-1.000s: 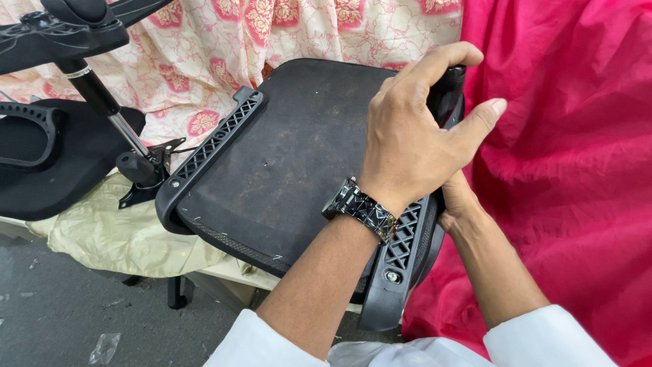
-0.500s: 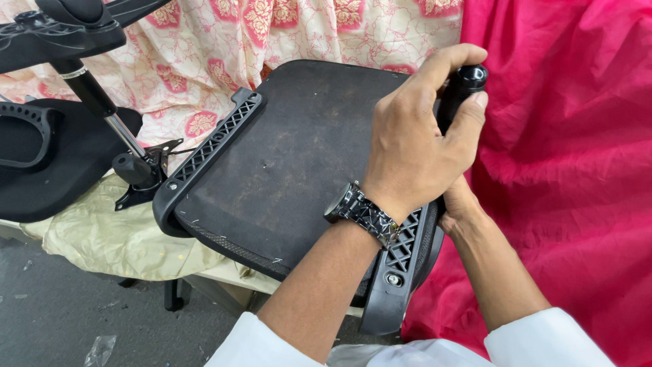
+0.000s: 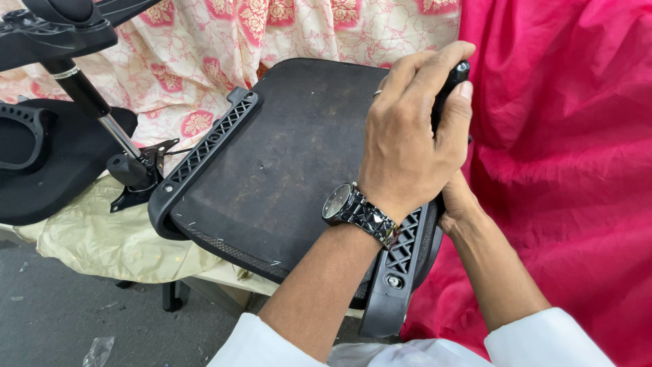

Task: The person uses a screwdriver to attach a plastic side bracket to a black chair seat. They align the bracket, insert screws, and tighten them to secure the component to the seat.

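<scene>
Since the earlier frames the chair seat pan (image 3: 285, 163) has tipped slightly, its left edge sitting a touch lower, and the left hand (image 3: 407, 146) has shifted from lying flat with spread fingers to curling shut around a black handle (image 3: 454, 81) at the seat's far right edge. A second ago that handle was hidden under the palm; now its rounded top pokes out above the knuckles.

The seat lies upside down across the cloth-covered surface (image 3: 102, 238), underside up, tilted toward the camera. It looks stiff and fairly heavy: a hard plastic shell with a rough fabric-faced panel, unlikely to flex. The ribbed plastic side rails (image 3: 207, 146) give the firmest hold; the flat panel offers nothing to grip.

A second black chair part with a metal post (image 3: 102, 112) lies to the left, well apart from the hands.

The right hand (image 3: 456, 197) sits under the left wrist against the right rail; its fingers are hidden, so I cannot tell whether it is closed.

The handle looks smooth and hard, and could slip in a loose grip. A dark metal wristwatch (image 3: 356, 211) sits on the left wrist.
</scene>
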